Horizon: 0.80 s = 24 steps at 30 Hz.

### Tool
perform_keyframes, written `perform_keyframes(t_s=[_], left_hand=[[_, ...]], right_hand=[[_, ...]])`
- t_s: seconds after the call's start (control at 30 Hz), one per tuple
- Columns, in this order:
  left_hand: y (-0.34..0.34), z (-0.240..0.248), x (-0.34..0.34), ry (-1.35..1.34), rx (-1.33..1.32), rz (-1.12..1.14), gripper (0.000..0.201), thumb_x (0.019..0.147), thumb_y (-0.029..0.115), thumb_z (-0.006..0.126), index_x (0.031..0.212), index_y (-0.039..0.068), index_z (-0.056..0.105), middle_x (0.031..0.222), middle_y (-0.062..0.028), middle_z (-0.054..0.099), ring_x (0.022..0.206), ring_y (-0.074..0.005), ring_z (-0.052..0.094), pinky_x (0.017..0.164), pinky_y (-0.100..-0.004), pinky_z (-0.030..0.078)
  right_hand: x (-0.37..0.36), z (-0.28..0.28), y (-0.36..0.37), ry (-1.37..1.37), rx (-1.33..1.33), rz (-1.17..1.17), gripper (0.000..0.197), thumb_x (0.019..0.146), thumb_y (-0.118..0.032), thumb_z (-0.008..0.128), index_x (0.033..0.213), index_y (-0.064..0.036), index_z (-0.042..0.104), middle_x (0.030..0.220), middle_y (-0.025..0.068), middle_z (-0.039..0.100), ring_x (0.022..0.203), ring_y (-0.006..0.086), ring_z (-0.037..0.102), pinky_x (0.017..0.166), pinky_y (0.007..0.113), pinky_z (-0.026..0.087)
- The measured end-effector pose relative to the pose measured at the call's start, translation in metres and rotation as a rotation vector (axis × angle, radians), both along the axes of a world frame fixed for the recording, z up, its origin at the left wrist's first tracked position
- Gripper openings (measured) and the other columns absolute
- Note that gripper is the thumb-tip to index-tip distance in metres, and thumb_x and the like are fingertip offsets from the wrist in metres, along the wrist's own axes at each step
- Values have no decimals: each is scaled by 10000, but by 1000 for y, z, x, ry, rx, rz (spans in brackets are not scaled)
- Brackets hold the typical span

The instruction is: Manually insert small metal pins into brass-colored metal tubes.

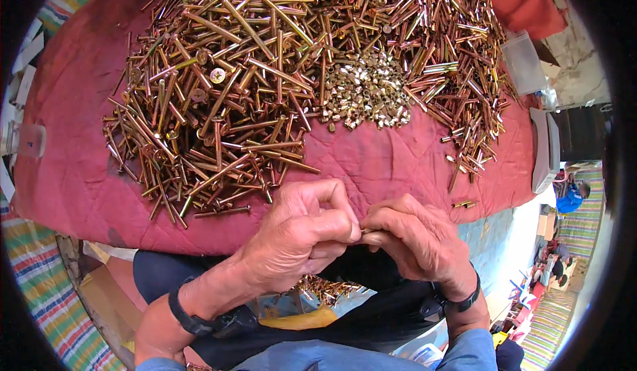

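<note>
My left hand (302,232) and my right hand (421,238) meet above my lap, at the near edge of the red quilted cloth (371,165). Both are closed in a pinch, fingertips almost touching. A sliver of something small and brownish shows between them; the fingers hide its kind. Beyond my left hand spreads a heap of long, brass-coloured, flat-headed bolts (219,139). Small shiny metal pieces (368,92), perhaps end caps or inserts, form a patch in the middle. At the right lies a pile of thin coppery rods or tubes (458,72).
Below my hands, more coppery metal pieces (328,290) lie between my legs, beside something yellow (298,319). Two short brass pieces (464,204) rest near the cloth's right edge. Clear plastic boxes (524,62) stand at the right. Farther right, a person in blue (572,200) is visible.
</note>
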State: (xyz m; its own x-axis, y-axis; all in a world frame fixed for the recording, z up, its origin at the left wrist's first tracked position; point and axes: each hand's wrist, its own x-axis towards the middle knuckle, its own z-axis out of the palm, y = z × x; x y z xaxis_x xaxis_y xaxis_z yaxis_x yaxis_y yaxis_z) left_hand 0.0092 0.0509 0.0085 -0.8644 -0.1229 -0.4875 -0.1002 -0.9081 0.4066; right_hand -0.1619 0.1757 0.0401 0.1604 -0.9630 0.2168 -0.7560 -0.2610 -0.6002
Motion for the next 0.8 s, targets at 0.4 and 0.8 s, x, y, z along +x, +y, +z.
perform_keyframes(t_s=[0.4,0.8], left_hand=[[0,1,-1,59,-103,45,104,848,0,646,844,28,546,549,51,395,398,-32,290,373,-239,196],[0,-1,0,38,25,-13,82,856,-10,624,864,29,553,556,46,408,390,-29,288,358,-235,199]], right_hand=[[-9,-1,6,-353,161,-210,137,902,-107,715,910,11,647,731,127,608,612,272,630,549,398,480],[0,1,6,-64,-7,-100,279,825,-37,791,1085,-50,691,850,72,649,671,216,664,522,327,509]])
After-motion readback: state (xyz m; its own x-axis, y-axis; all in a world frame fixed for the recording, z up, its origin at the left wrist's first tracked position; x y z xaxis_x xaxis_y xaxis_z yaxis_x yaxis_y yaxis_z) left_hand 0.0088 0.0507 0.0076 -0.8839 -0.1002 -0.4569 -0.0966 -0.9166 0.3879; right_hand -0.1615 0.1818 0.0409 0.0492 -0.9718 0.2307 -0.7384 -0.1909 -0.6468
